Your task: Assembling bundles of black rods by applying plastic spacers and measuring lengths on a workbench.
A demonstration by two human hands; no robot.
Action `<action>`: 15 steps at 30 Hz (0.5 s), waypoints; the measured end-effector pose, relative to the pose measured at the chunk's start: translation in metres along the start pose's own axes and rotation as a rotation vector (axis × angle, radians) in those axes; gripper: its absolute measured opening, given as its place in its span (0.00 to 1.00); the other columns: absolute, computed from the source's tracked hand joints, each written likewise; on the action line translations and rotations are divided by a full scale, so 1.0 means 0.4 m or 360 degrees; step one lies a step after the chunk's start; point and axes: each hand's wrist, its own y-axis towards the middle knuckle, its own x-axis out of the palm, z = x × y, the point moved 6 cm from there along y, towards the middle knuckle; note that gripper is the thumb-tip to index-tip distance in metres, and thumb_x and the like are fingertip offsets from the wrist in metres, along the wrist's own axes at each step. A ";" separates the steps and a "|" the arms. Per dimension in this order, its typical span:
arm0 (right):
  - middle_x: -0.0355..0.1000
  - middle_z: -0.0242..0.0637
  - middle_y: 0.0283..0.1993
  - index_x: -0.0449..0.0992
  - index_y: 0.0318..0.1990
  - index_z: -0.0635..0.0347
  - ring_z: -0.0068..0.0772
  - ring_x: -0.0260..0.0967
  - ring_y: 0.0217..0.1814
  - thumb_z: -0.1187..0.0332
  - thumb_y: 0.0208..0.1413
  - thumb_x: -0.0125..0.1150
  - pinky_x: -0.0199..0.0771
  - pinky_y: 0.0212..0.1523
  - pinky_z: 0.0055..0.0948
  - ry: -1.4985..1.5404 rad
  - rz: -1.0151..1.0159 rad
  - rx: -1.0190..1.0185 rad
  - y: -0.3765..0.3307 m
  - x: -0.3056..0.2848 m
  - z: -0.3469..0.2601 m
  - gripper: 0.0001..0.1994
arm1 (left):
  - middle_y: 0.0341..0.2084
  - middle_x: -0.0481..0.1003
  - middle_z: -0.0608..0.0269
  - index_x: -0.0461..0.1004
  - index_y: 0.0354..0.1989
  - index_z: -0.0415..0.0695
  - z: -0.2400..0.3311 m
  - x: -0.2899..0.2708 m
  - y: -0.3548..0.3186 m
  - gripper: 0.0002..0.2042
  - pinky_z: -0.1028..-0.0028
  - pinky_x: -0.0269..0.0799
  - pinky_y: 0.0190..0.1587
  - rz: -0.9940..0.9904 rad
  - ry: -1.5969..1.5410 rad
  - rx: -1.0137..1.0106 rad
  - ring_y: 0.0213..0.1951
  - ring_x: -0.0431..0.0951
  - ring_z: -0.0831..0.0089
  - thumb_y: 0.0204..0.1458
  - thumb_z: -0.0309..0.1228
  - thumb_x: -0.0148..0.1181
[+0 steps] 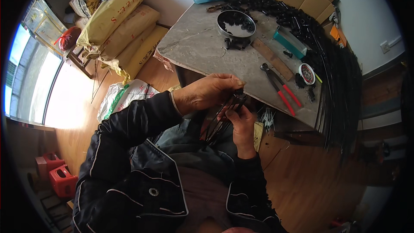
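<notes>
My left hand (209, 91) reaches across from the left, its thumb and fingers pinched on a small black fitting (239, 94) just off the table's near edge. Below it, my right hand (242, 125) is closed around the same bunch of thin black rods (211, 129) that runs down toward my lap. The rods seem to meet at the fitting, but the fingers hide exactly how they join. Pliers with red handles (280, 87) lie on the grey table (194, 39) beyond my right hand.
On the table are a round bowl (236, 36) of black parts, a wooden strip (272, 59), a teal box (290, 43) and a small dish (306, 74). Heaped black parts (276, 8) and long black rods (340, 86) line its far and right sides. Stacked sacks (116, 26) stand left.
</notes>
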 end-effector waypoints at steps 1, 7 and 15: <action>0.74 0.38 0.34 0.73 0.38 0.66 0.29 0.73 0.35 0.73 0.57 0.60 0.75 0.39 0.28 -0.0052 0.0010 -0.0038 0.000 -0.002 0.000 0.06 | 0.35 0.74 0.66 0.73 0.41 0.39 -0.003 -0.001 0.005 0.09 0.71 0.70 0.47 -0.0019 -0.0021 0.0020 0.39 0.75 0.75 0.56 0.31 0.59; 0.74 0.38 0.34 0.72 0.39 0.65 0.31 0.73 0.35 0.71 0.58 0.57 0.76 0.38 0.30 -0.0128 0.0044 -0.0049 -0.001 -0.008 0.003 0.06 | 0.31 0.75 0.64 0.74 0.37 0.39 0.000 0.012 0.004 0.08 0.76 0.73 0.38 0.0219 -0.0053 0.0113 0.33 0.76 0.75 0.57 0.31 0.59; 0.74 0.39 0.34 0.72 0.39 0.65 0.32 0.73 0.35 0.70 0.59 0.57 0.76 0.39 0.30 -0.0142 0.0044 -0.0012 0.002 -0.016 0.004 0.07 | 0.26 0.72 0.69 0.73 0.33 0.41 0.000 0.009 0.010 0.07 0.78 0.69 0.32 0.0275 -0.0015 0.0116 0.28 0.71 0.79 0.55 0.32 0.61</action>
